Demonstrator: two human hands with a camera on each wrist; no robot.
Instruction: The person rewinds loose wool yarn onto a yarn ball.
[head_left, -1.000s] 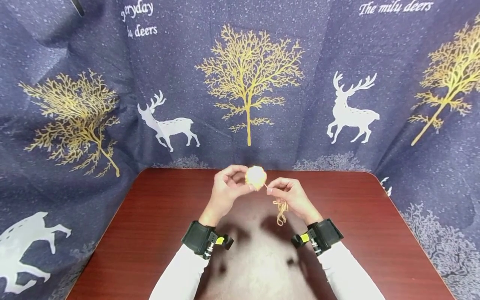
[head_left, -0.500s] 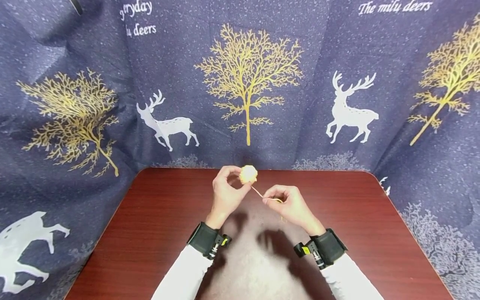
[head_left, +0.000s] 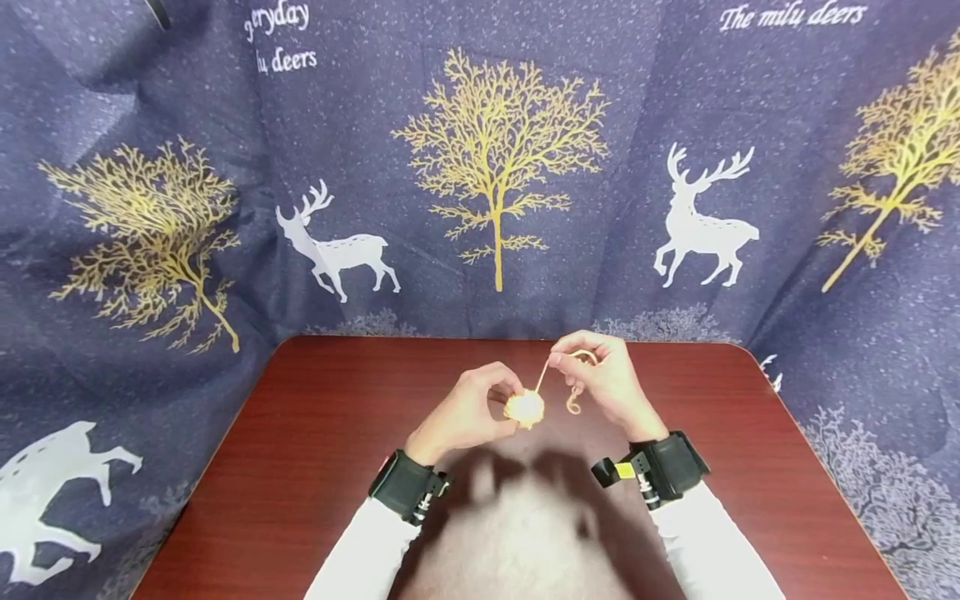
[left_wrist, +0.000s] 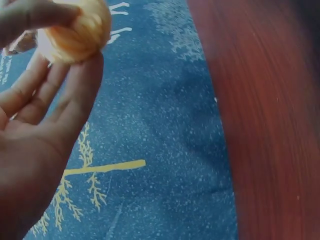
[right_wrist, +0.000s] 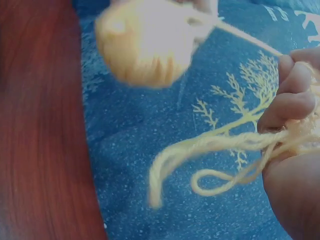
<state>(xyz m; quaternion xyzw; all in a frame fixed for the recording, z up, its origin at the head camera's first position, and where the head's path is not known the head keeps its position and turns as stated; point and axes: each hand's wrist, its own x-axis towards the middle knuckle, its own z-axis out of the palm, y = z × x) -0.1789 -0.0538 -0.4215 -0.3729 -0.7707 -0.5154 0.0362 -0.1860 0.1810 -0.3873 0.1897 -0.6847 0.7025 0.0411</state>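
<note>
A small ball of pale yellow yarn (head_left: 525, 408) is pinched between the thumb and fingers of my left hand (head_left: 468, 408), held up over the table. From the ball a taut strand (right_wrist: 247, 37) runs up to my right hand (head_left: 600, 375), whose thumb and fingertips pinch it. Loose loops of yarn (right_wrist: 215, 185) hang out of the right palm. In the left wrist view the yarn ball (left_wrist: 80, 30) sits between thumb and fingers, with wound strands showing on its side. Bright light washes out the ball's top in the head view.
The reddish-brown wooden table (head_left: 315, 433) lies under both hands, with a bright patch of light and hand shadows in its middle. Behind it hangs a dark blue cloth (head_left: 525, 308) printed with trees and deer.
The ball in my left hand has come down and nearer, slightly right. My right hand dipped, then rose above the ball, so the strand now slants upward from it.
</note>
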